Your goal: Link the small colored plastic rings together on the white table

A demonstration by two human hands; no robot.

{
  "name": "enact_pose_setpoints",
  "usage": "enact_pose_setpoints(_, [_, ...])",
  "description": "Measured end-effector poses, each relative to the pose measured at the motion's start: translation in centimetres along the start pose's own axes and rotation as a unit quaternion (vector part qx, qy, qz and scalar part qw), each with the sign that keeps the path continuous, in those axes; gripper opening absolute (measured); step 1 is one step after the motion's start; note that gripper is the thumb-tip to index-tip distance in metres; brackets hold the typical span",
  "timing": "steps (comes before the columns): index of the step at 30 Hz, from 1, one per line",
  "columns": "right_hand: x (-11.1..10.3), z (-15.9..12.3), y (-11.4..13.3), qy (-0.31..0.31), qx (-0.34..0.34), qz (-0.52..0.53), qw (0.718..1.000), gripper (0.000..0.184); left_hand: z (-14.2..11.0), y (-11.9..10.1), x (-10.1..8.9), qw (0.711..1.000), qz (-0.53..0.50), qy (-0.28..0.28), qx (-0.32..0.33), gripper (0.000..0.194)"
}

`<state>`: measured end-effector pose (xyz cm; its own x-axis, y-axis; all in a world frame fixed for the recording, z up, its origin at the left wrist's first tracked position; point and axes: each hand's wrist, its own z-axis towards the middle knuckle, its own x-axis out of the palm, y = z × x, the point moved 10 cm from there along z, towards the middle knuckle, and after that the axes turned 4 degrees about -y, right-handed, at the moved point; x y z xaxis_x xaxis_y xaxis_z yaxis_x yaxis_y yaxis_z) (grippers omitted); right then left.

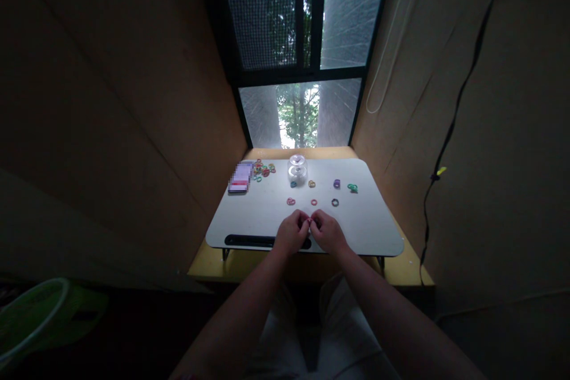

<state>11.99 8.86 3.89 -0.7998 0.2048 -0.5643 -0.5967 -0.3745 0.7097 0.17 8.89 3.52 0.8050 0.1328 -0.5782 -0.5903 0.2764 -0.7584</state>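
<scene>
My left hand (293,231) and my right hand (327,230) meet over the front of the white lap table (369,225), fingers pinched. Between the fingertips shows a bit of a small pink hair tie (310,221), mostly hidden. Just beyond lie pink ties (291,202), a single pinkish ring (314,202) and a dark green one (335,202). Farther back are a blue tie (293,184), yellowish ties (312,184), purple ties (336,183) and green ties (352,188). A mixed-colour pile (264,170) sits at the back left.
A clear round container (297,170) stands at the back middle of the table. At the left edge lies a phone (241,177). A black slot (249,241) runs along the front. Walls flank both sides, and a black cable (449,124) hangs at right. A green basket (53,314) is low left.
</scene>
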Motion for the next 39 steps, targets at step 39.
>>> enact_pose_setpoints(39, [0.06, -0.03, 0.02, 0.002, -0.005, -0.002, 1.000, 0.009, 0.03, -0.02, 0.15, 1.000, -0.003, 0.006, 0.006, 0.012])
